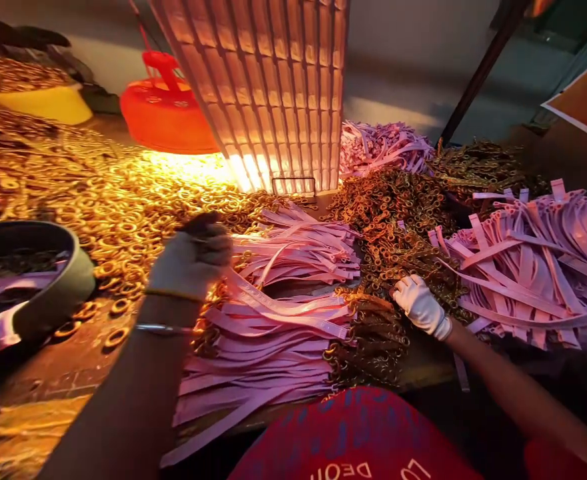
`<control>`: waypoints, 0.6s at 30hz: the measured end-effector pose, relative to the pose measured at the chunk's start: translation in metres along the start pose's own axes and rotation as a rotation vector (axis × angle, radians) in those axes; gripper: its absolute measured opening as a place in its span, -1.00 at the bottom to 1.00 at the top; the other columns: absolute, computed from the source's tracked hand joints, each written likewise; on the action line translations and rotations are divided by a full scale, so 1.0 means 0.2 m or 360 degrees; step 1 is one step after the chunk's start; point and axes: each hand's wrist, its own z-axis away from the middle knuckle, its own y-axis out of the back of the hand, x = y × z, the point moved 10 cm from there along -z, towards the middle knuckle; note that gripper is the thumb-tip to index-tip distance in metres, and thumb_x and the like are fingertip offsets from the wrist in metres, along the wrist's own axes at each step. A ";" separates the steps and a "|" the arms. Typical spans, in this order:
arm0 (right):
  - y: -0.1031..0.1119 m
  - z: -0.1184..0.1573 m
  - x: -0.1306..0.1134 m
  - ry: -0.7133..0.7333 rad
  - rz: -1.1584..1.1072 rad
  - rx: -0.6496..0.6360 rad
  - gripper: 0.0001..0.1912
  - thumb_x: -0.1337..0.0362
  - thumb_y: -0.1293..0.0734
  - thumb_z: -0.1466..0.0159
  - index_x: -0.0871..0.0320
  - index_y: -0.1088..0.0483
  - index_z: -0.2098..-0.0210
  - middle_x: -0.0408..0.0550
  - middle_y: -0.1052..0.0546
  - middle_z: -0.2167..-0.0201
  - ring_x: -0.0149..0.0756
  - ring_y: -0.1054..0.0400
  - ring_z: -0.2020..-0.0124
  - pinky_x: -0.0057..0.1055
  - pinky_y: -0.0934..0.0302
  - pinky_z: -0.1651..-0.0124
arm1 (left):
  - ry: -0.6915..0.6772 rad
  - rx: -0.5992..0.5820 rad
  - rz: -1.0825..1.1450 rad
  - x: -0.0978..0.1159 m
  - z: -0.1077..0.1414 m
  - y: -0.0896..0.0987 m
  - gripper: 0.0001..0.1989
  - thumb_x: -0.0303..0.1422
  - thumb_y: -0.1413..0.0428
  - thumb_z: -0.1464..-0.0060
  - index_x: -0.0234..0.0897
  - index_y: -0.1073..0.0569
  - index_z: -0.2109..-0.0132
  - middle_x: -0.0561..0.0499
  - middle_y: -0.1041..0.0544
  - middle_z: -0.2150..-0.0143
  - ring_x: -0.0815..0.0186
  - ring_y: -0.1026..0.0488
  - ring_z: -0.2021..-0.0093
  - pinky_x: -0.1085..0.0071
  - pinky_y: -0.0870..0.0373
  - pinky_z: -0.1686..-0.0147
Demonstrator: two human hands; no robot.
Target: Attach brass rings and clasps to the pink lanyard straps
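My left hand (190, 259), in a pale glove with dark fingertips, is beside the heap of gold rings (130, 220). It looks closed and is smeared by motion; what its fingers hold is hidden. My right hand (419, 305), in a white glove, touches the pile of brass-coloured clasps (398, 250) with curled fingers. Whatever lies between those fingertips is too small to name. Between my hands are pink straps (273, 360) laid in rows, and metal clasps (378, 333) hang at their right ends. More pink straps (303, 247) lie just beyond.
An orange lamp (170, 117) shines low over the rings. Next to it stands a ribbed translucent panel (283, 87). At left sits a dark round tub (80, 267); a yellow container (43, 105) is behind. Loose pink straps (538, 267) are heaped at right.
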 end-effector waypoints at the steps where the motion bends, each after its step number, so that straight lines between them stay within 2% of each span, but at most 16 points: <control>1: 0.01 0.01 0.02 -0.0018 -0.0014 0.0053 -0.79 0.53 -0.24 -0.27 0.21 -0.50 0.31 0.13 -0.53 0.31 -0.07 -0.34 0.19 -0.13 -0.15 0.00 | 0.0030 0.0007 -0.0011 -0.06 0.01 0.01 -0.52 -0.29 0.24 -0.49 -0.30 -0.23 0.44 0.20 -0.10 0.66 0.60 0.01 0.74 0.71 0.34 0.73; 3: 0.04 0.03 0.06 -0.0059 -0.0062 0.0168 -0.77 0.52 -0.24 -0.22 0.21 -0.50 0.26 0.15 -0.54 0.26 -0.06 -0.37 0.16 -0.12 -0.21 -0.02 | 0.0129 -0.0005 -0.0029 -0.25 0.03 0.02 -0.58 -0.38 0.25 -0.47 -0.32 -0.30 0.37 0.17 -0.16 0.64 0.57 -0.06 0.74 0.70 0.35 0.75; 6: 0.11 0.04 0.13 -0.0118 -0.0199 0.0358 -0.55 0.51 -0.21 -0.15 0.20 -0.46 0.00 0.14 -0.57 0.10 -0.07 -0.44 0.07 -0.16 -0.31 -0.06 | 0.0315 -0.0069 -0.0030 -0.56 0.06 0.00 -0.67 -0.26 0.14 -0.44 -0.35 -0.40 0.19 0.12 -0.28 0.62 0.46 -0.28 0.71 0.71 0.16 0.81; 9: 0.22 0.01 0.13 -0.0169 -0.0796 0.0604 -0.36 0.52 -0.17 -0.10 0.12 -0.36 -0.17 0.03 -0.60 0.04 -0.15 -0.50 0.05 -0.23 -0.39 -0.07 | 0.0490 -0.0117 -0.0089 -0.76 0.11 0.01 -0.58 -0.13 0.13 -0.41 -0.40 -0.44 0.05 -0.07 -0.47 0.51 0.26 -0.49 0.61 0.64 -0.04 0.85; 12: 0.30 -0.10 0.03 -0.0181 -0.1408 0.0636 -0.36 0.52 -0.18 -0.14 0.08 -0.35 -0.19 -0.01 -0.60 0.00 -0.17 -0.51 0.01 -0.24 -0.39 -0.12 | 0.0532 -0.0196 -0.0082 -0.80 0.13 0.01 -0.56 -0.17 0.14 -0.39 -0.45 -0.43 -0.05 -0.17 -0.53 0.43 0.19 -0.55 0.54 0.61 -0.12 0.85; 15: 0.37 -0.27 -0.12 -0.0157 -0.1696 0.0552 -0.50 0.44 -0.25 -0.24 0.09 -0.39 -0.16 0.01 -0.60 0.01 -0.17 -0.50 0.00 -0.20 -0.37 -0.15 | 0.0507 -0.0206 -0.0068 -0.77 0.14 0.01 -0.63 -0.28 0.14 -0.39 -0.43 -0.41 -0.09 -0.14 -0.51 0.45 0.28 -0.50 0.58 0.66 -0.11 0.85; 18: 0.46 -0.43 -0.22 -0.0096 -0.1968 0.0573 -0.63 0.34 -0.31 -0.31 0.11 -0.42 -0.11 0.00 -0.60 0.05 -0.21 -0.50 0.05 -0.24 -0.38 -0.11 | 0.0489 -0.0169 -0.0089 -0.76 0.13 0.01 -0.66 -0.32 0.14 -0.39 -0.39 -0.42 -0.09 -0.11 -0.51 0.47 0.31 -0.47 0.61 0.66 -0.12 0.85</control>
